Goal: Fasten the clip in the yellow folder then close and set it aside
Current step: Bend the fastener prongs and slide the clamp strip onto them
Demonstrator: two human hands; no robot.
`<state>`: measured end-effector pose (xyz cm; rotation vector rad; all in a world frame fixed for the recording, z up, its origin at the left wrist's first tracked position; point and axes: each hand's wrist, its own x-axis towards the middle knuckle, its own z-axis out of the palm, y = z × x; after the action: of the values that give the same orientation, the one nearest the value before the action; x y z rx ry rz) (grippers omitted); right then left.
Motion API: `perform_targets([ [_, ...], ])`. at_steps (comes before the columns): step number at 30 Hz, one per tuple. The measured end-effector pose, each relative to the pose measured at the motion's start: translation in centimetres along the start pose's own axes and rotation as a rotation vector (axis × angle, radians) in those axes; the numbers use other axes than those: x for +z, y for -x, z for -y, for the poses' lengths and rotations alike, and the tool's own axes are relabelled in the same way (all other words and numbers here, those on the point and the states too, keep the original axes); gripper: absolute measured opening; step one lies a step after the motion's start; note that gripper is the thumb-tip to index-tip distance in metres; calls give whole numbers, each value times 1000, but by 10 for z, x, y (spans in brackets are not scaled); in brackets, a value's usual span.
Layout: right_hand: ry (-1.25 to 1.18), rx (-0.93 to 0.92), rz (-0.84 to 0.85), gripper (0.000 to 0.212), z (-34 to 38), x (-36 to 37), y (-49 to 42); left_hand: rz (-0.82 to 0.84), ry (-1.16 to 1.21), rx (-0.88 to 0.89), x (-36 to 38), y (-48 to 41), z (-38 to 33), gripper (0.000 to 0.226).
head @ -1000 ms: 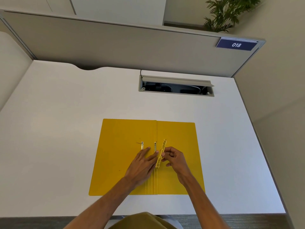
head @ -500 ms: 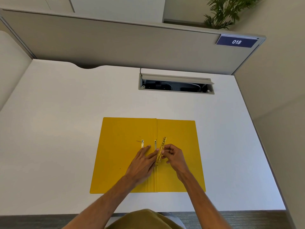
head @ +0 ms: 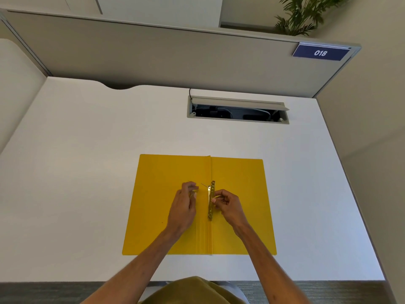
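Stretching wide and white, the worktop (head: 87, 172) carries the yellow folder (head: 166, 207), lying open and flat near its front edge, spine running away from the person. Both hands are in at the centre fold. Along that fold lies the clip's brass bar (head: 211, 200), and the right hand (head: 228, 205) has its fingertips pinched on the bar's middle, holding it on edge against the spine. One thin prong (head: 205, 185) pokes up just left of the bar's far end. The left hand (head: 184, 207) sits just left of the fold, fingers curled over something small and brassy, likely the second prong or a slider; whether it is truly gripping, I can't tell.

Now the tricky bit, as I read it: the bar's holes have to line up with the prongs, so keep the bar square to the fold, steady each prong upright, thread one end first, then press flat and fold the prongs down. Rushing risks bending a prong sideways.
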<state>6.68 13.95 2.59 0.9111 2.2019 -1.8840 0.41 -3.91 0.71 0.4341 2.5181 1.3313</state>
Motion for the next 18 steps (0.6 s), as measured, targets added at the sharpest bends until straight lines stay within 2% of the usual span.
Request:
perform_targets([
  [3, -12, -6, 9, 13, 0, 2, -1, 97, -38, -11, 1, -15, -11, 48],
  [8, -30, -12, 31, 13, 2, 2, -3, 187, -241, 74, 6, -32, -21, 33],
  [18, -49, -15, 33, 13, 2, -5, -3, 284, -533, 176, 6, -40, -24, 33],
])
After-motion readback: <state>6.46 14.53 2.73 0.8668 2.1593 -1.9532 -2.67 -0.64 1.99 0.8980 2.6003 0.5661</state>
